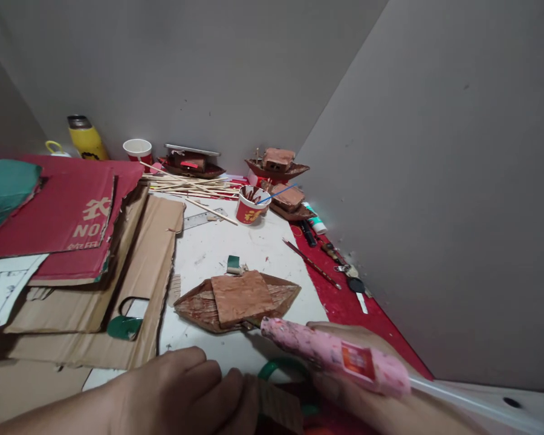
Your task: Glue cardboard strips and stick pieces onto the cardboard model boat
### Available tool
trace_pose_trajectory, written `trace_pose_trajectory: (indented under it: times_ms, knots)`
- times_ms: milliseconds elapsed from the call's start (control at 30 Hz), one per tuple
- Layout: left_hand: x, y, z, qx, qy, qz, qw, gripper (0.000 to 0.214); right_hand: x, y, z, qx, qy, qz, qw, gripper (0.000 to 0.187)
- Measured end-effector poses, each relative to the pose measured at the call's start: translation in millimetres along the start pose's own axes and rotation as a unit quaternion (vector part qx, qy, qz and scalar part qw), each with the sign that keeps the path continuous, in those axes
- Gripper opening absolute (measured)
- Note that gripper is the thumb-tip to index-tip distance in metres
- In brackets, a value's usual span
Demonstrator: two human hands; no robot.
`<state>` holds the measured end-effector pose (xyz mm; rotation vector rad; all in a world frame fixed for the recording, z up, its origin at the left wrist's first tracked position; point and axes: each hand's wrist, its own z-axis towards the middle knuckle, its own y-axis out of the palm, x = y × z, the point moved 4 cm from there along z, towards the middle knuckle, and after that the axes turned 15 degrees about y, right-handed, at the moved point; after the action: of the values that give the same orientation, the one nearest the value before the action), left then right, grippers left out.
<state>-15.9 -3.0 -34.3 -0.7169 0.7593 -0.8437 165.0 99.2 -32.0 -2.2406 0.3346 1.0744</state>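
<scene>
My right hand is wrapped round a pink hot glue gun with a clear glue stick at its back end. Its nozzle touches the near edge of a brown cardboard boat model on the white table top. My left hand is closed at the bottom, pinching a small piece of cardboard between thumb and fingers. Green-handled scissors lie partly hidden between my hands.
Red and brown cardboard sheets are piled on the left. At the back stand a yellow bottle, two paper cups, bamboo sticks and finished boat models. Pens and keys lie along the grey wall on the right.
</scene>
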Motion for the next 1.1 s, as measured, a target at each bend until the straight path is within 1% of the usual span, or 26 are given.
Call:
trace_pose_trajectory:
  times_ms: [67,100,233,333,433,567,733,900,1000,1100]
  knots:
    - [4,3.4,-3,-0.012,0.001,-0.013,1.0,0.019,-5,1,-1,-0.026,0.012,-0.006,1.0,0.036]
    - [5,4.8,-4,-0.014,0.0,-0.018,1.0,0.02,-7,0,-1,-0.029,0.012,-0.01,0.999,0.037]
    - [5,6.7,-5,-0.007,-0.017,-0.01,1.0,0.017,-8,-2,1,0.001,-0.007,-0.035,0.999,0.04]
    - [3,5.8,-4,0.004,-0.018,-0.01,1.0,0.016,-5,-1,1,0.002,-0.001,-0.06,0.998,0.041]
    - [1,4.4,-3,0.012,-0.019,-0.016,1.0,0.017,-1,1,0,0.012,0.014,-0.047,0.999,0.042]
    - [-2,1.3,0,0.029,-0.025,-0.016,0.999,0.018,1,3,-1,0.013,0.016,-0.036,0.999,0.042]
    - [-2,0.7,1,0.037,-0.035,-0.019,0.999,0.023,4,-3,0,0.0,0.011,-0.013,1.0,0.039]
    - [-1,4.2,-1,0.037,-0.05,-0.024,0.998,0.017,9,-7,-3,-0.016,0.01,0.014,1.0,0.042]
    - [-3,4.5,0,0.049,-0.069,-0.027,0.996,0.016,11,-8,-5,-0.017,0.017,0.02,1.0,0.044]
    - [-5,4.5,1,0.051,-0.068,-0.031,0.996,0.018,13,-10,-6,-0.004,0.026,0.022,0.999,0.044]
